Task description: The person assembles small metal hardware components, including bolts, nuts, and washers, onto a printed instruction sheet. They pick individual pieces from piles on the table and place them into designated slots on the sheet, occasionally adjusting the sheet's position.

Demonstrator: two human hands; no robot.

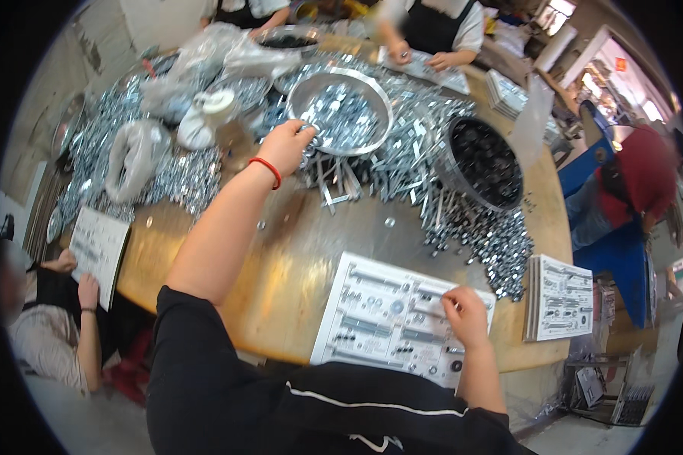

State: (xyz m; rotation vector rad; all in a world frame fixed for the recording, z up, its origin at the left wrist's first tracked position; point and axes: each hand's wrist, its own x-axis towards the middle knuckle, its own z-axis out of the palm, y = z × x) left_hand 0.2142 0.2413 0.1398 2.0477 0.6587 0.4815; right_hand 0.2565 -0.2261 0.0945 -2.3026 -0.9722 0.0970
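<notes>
My left hand (284, 144), with a red cord round its wrist, reaches across the table to the near left rim of a wide metal bowl (387, 106) of shiny flat parts. Its fingers are curled on small round metal parts (312, 141) that look like washers, partly hidden by the fingers. Close to my body lies a white card (334, 302) with bolts, washers and other hardware laid out in sections. Over its right part hovers my right hand (467, 317), thumb and fingertips pinched together; what they hold, if anything, is too small to make out.
Heaps of loose metal hardware (402, 171) cover the table's far half. A tub of black parts (484, 163) leans at the right, near a stack of filled cards (561, 297). Plastic bags (133, 163) stand at the left. Co-workers (440, 30) sit at the far side and left.
</notes>
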